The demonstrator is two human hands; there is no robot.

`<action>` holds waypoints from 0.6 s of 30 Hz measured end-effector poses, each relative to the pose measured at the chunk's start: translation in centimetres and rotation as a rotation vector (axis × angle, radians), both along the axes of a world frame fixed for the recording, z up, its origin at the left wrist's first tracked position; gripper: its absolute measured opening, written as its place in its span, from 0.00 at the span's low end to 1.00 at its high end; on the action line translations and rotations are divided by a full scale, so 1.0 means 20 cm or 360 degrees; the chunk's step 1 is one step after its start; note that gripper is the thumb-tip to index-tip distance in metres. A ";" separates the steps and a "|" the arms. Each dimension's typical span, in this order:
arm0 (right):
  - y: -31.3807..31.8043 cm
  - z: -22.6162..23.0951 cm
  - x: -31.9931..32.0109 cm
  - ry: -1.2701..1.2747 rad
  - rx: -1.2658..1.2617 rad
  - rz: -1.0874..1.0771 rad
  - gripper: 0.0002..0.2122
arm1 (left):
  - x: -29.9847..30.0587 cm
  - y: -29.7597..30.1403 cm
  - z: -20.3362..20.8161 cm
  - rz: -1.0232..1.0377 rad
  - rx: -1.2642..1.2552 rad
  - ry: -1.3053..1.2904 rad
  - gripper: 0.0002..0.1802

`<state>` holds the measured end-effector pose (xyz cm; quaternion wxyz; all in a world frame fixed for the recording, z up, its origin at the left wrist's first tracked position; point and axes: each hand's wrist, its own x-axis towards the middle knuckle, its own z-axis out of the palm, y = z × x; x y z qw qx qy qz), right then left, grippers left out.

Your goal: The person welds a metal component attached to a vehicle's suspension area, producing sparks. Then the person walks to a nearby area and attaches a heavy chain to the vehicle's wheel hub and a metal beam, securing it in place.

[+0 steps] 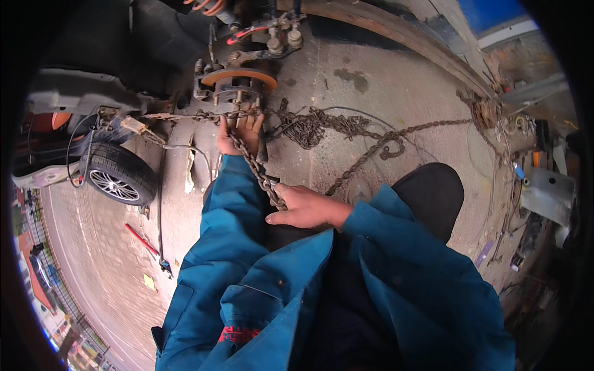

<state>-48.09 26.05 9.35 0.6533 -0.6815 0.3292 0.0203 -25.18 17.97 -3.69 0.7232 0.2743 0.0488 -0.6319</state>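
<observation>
A rusty chain runs from my left hand down to my right hand. My left hand is palm up below the wheel hub, its fingers partly curled round the chain. Close to my lap, my right hand holds the lower end, thumb on one side and fingers partly hidden behind the links. Beyond my fingers is the bare hub with its studs and a rusty brake disc. A dark rod-like handle lies beside my left hand.
A heap of chain lies on the concrete, with one length stretching right to a post. A wheel with a tyre is at left, near a red bar. Metal scraps and a bent grey sheet line the right side.
</observation>
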 end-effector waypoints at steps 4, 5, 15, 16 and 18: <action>-0.02 -0.25 0.02 0.0280 0.0068 0.0089 0.32 | 0.02 -0.01 -0.04 -0.0103 -0.0069 -0.0055 0.28; -0.04 -0.30 0.02 0.0372 0.0257 0.0082 0.30 | 0.01 -0.01 -0.05 -0.0094 -0.0017 -0.0132 0.27; -0.14 0.05 0.03 0.0494 -0.0558 0.0144 0.26 | -0.03 0.05 -0.10 0.0065 0.0536 -0.0201 0.17; -0.15 0.13 0.01 0.0493 -0.0509 0.0134 0.27 | -0.02 0.05 -0.10 0.0090 0.0494 -0.0238 0.16; -0.14 0.23 -0.02 0.0398 -0.0478 0.0047 0.28 | -0.01 0.06 -0.10 0.0114 0.0328 -0.0172 0.14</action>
